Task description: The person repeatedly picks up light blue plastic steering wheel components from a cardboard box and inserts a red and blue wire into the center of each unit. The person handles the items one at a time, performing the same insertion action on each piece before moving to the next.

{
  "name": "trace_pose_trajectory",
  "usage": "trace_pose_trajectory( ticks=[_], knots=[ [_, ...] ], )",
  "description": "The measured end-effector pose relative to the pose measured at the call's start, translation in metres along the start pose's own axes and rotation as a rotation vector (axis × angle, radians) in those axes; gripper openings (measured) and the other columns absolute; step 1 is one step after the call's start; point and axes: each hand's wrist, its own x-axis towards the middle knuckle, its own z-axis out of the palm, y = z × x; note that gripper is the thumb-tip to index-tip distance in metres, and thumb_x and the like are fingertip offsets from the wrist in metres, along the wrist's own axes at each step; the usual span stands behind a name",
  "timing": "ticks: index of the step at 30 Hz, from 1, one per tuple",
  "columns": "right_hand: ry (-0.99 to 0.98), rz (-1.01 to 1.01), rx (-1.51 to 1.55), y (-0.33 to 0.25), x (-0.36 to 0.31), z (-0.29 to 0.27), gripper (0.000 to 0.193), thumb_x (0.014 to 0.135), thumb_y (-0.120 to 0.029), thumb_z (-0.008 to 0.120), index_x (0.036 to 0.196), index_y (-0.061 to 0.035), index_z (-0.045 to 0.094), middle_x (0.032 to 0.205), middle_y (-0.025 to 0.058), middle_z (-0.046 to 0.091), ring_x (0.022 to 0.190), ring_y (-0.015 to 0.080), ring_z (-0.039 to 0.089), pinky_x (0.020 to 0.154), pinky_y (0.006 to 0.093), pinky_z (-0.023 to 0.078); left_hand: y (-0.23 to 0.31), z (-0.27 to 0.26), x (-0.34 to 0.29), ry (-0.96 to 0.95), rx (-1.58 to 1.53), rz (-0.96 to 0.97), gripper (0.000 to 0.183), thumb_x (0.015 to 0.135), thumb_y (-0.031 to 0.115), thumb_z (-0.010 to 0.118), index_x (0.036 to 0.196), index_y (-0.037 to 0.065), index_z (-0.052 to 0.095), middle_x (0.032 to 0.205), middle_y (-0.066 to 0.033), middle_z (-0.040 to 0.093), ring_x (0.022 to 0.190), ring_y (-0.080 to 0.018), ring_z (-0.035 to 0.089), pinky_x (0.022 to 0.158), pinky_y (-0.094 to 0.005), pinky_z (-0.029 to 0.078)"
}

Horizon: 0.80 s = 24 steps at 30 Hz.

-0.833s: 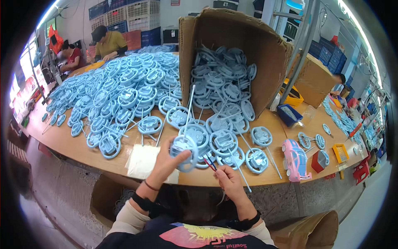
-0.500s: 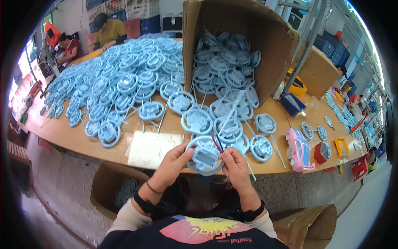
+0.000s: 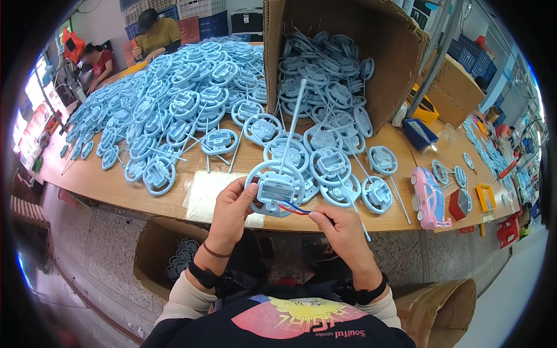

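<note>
My left hand (image 3: 231,213) grips the left rim of a light blue toy steering wheel (image 3: 277,195), thumb on its face. The wheel is tilted toward me, showing a rectangular recess in its middle. A long pale rod (image 3: 297,113) rises beyond it and looks joined to it. Red and blue wires (image 3: 297,209) run from the recess to my right hand (image 3: 341,227), whose thumb and fingers pinch their ends. More light blue wheels (image 3: 332,163) lie just past my hands, several with rods.
A big heap of wheels (image 3: 191,98) covers the table's left. A cardboard box (image 3: 389,64) on its side holds more. At right stand a pink toy car (image 3: 427,200), a red box (image 3: 458,204) and a blue bin (image 3: 419,134). Two people work at the far left.
The wheel has turned and shifted left in my left hand. My right hand has moved right, away from the rim, and the wires now stretch sideways instead of upward.
</note>
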Motion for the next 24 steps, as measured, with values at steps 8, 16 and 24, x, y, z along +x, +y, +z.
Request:
trace_pose_trajectory(
  ticks=[8, 16, 24],
  knots=[
    [0.037, -0.127, -0.081, 0.001, 0.002, 0.001, 0.019, 0.083, -0.022, 0.062, 0.088, -0.0045, 0.066, 0.068, 0.0114, 0.059, 0.060, 0.0274, 0.057, 0.053, 0.0348, 0.041, -0.006, 0.007, -0.003, -0.018, 0.017, -0.045, 0.024, 0.092, 0.015, 0.054, 0.110, -0.001, 0.055, 0.093, -0.0039, 0.063, 0.078, -0.0102, 0.060, 0.069, -0.0251, 0.051],
    [0.005, -0.115, -0.049, 0.012, -0.004, 0.008, 0.019, 0.085, -0.021, 0.061, 0.090, -0.0030, 0.064, 0.074, 0.0132, 0.062, 0.066, 0.0253, 0.061, 0.060, 0.0326, 0.046, 0.002, 0.009, -0.001, -0.085, 0.005, -0.103, 0.025, 0.091, 0.012, 0.053, 0.113, 0.000, 0.054, 0.100, -0.0053, 0.062, 0.088, -0.0115, 0.059, 0.078, -0.0263, 0.048],
    [-0.016, -0.149, 0.007, 0.017, -0.006, 0.005, 0.021, 0.086, -0.025, 0.058, 0.089, -0.0051, 0.064, 0.075, 0.0130, 0.062, 0.068, 0.0300, 0.059, 0.059, 0.0364, 0.045, -0.009, 0.010, -0.010, -0.185, -0.158, -0.233, 0.037, 0.096, 0.026, 0.045, 0.121, -0.001, 0.047, 0.113, -0.0114, 0.058, 0.102, -0.0205, 0.058, 0.088, -0.0357, 0.048]
  ],
)
